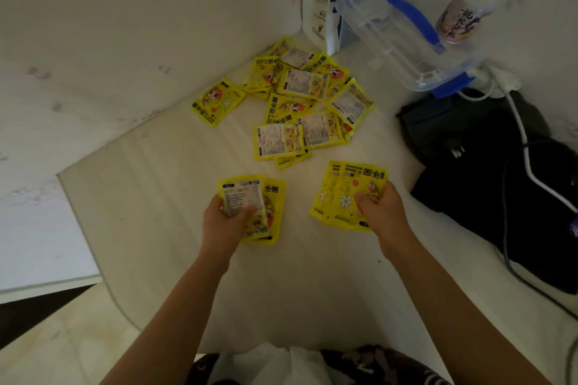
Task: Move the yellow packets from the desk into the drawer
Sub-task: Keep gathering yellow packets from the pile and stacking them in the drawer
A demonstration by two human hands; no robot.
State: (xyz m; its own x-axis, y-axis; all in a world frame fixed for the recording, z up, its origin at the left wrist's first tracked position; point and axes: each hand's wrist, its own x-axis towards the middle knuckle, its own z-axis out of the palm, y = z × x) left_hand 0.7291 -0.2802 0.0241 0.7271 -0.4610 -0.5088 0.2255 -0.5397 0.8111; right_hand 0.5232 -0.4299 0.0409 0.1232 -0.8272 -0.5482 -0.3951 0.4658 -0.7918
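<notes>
Left grip clutches a small stack of flat, glossy yellow packets; right grip pinches a fanned bunch; loose heap lies beyond both.

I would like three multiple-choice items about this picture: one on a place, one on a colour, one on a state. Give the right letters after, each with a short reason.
1. Where does the single packet apart from the pile lie?
A. left of the pile
B. inside the clear box
C. on the black bag

2. What colour are the clips of the clear box?
A. red
B. blue
C. green

3. What is the left hand doing?
A. lying flat on the desk
B. hanging idle
C. holding packets

Answers: 1 A, it lies alone on the desk left of the pile. 2 B, the box's clips show blue. 3 C, its fingers curl round a small stack; the right hand holds another stack.
</notes>
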